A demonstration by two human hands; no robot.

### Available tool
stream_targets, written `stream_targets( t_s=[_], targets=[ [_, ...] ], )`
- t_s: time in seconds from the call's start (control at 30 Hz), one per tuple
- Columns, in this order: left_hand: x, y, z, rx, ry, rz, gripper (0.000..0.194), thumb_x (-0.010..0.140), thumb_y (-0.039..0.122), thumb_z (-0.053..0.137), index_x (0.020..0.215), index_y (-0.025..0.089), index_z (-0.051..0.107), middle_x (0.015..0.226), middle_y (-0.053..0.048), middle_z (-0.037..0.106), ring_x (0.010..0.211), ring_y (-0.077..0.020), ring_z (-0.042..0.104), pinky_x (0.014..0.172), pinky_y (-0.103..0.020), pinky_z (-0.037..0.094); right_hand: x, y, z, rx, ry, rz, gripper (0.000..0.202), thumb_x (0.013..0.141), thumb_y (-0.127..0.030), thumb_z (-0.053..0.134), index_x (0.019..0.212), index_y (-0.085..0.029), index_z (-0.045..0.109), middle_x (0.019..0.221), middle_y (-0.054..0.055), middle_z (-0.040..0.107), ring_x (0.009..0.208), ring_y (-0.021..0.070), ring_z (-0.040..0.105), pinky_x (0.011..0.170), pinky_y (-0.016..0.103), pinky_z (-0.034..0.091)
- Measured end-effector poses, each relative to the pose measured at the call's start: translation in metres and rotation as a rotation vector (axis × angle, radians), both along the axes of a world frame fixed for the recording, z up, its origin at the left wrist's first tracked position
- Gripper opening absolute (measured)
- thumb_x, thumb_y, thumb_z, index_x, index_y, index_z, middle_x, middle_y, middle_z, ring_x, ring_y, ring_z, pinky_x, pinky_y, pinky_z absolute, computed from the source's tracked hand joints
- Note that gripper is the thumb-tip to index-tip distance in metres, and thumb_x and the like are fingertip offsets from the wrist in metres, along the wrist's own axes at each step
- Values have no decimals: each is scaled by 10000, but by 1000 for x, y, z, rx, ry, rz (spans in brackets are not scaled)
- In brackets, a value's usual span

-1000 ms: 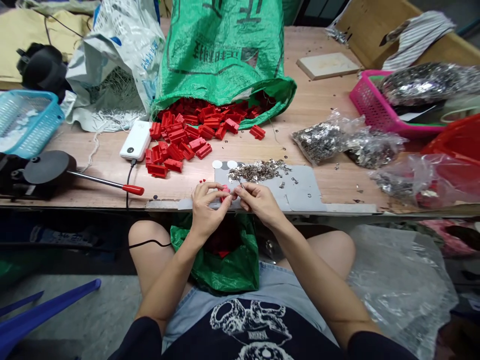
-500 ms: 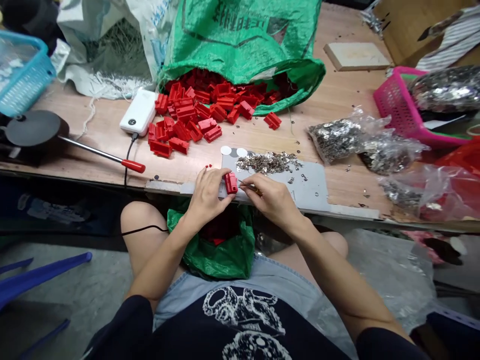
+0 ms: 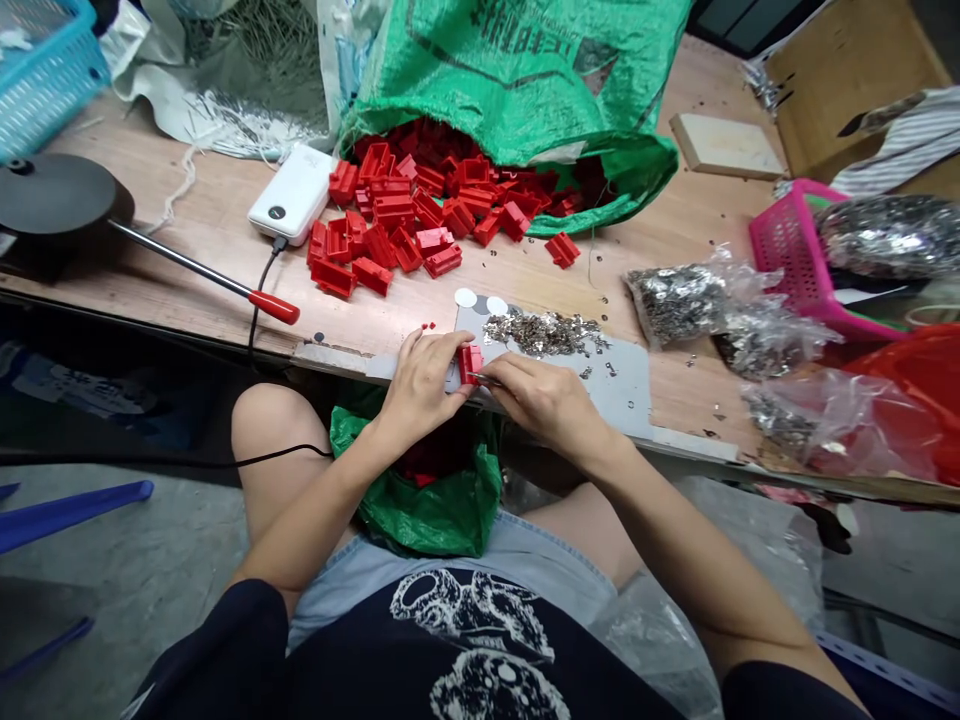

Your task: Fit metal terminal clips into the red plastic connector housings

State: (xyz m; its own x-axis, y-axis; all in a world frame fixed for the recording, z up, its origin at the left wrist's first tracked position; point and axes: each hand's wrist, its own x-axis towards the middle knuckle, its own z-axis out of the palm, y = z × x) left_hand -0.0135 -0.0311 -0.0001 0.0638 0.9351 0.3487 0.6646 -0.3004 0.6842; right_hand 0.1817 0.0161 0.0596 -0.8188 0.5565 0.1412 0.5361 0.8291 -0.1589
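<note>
Near the table's front edge, my left hand (image 3: 426, 378) grips a small red plastic housing (image 3: 470, 364) between thumb and fingers. My right hand (image 3: 544, 400) is closed around slim metal tweezers (image 3: 486, 379), whose tip meets the right side of the housing. Just beyond both hands, a pile of small metal pieces (image 3: 547, 333) lies on a grey mat (image 3: 626, 385). Whether the tips hold one of these pieces is too small to tell. Several loose red housings (image 3: 394, 212) spill from a green woven sack (image 3: 517, 70) farther back.
A hand press (image 3: 56, 205) with a red-tipped lever (image 3: 274, 306) stands at left, beside a white power bank (image 3: 294, 192). Bags of metal pieces (image 3: 675, 300) and a pink basket (image 3: 784, 250) are at right. A green bag (image 3: 427, 515) with red parts rests on my lap.
The tweezers in my right hand have moved left, from just beside the red housing onto it. My left hand keeps its hold. The whole view has shifted and turned slightly.
</note>
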Motion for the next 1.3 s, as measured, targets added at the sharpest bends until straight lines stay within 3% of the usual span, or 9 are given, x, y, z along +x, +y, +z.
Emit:
stream_targets(
  t_s=[0.3,0.53,0.77,0.9,1.0,1.1,1.2,1.3],
  targets=[
    [-1,2,0,-27,18,7,471,853,225,707,1292,224,538,1281,-55,687,1229,-232,619,1232,-452,312,-6,-2,6,40,-92,3,242,1034,-191,453,1011,-144,688,922,91,726,809,178,641,581,291,358],
    [-1,3,0,-3,15,7,434,855,232,705,1261,236,550,1223,-47,706,1153,-234,650,1213,-465,329,-4,1,-1,-70,-24,-22,225,1007,-189,465,1028,-152,686,930,92,729,818,186,635,641,294,415],
    [-3,5,3,-27,29,-14,375,840,214,720,1194,241,599,1195,-41,722,1171,-237,643,1203,-469,345,-7,0,2,-114,-32,-47,253,981,-138,471,906,-158,711,840,91,713,722,175,605,578,298,376],
    [-4,4,7,-26,52,-40,319,877,266,732,1171,240,611,1192,-50,720,1186,-238,636,1195,-483,355,-1,1,-5,-288,248,-160,156,959,-257,606,987,-193,746,922,57,764,777,173,665,679,285,475],
    [-4,1,9,19,57,-78,452,860,333,776,1265,227,605,1357,-111,639,1293,-268,583,1172,-503,399,7,-11,-14,-449,574,-356,290,986,-375,591,1158,-191,734,992,69,768,766,165,670,725,303,525],
    [-5,2,9,103,26,-120,315,894,303,741,1195,243,675,1486,-121,541,1374,-269,528,1151,-503,447,13,-32,-23,-611,725,-530,376,1025,-419,502,1213,-177,721,943,72,730,664,142,628,630,291,521],
    [-6,8,7,160,-13,-140,53,932,242,688,968,238,727,1418,-89,610,1394,-257,528,1160,-519,459,12,-52,-33,-792,797,-613,408,1011,-453,528,1289,-196,681,867,28,654,557,107,585,514,255,492],
    [-5,13,3,155,-55,-212,66,953,223,661,904,210,703,1297,-93,688,1336,-236,592,1115,-476,518,3,-61,-40,-953,918,-646,436,986,-495,564,1303,-206,641,823,-17,592,495,93,603,451,233,492]
  ],
)
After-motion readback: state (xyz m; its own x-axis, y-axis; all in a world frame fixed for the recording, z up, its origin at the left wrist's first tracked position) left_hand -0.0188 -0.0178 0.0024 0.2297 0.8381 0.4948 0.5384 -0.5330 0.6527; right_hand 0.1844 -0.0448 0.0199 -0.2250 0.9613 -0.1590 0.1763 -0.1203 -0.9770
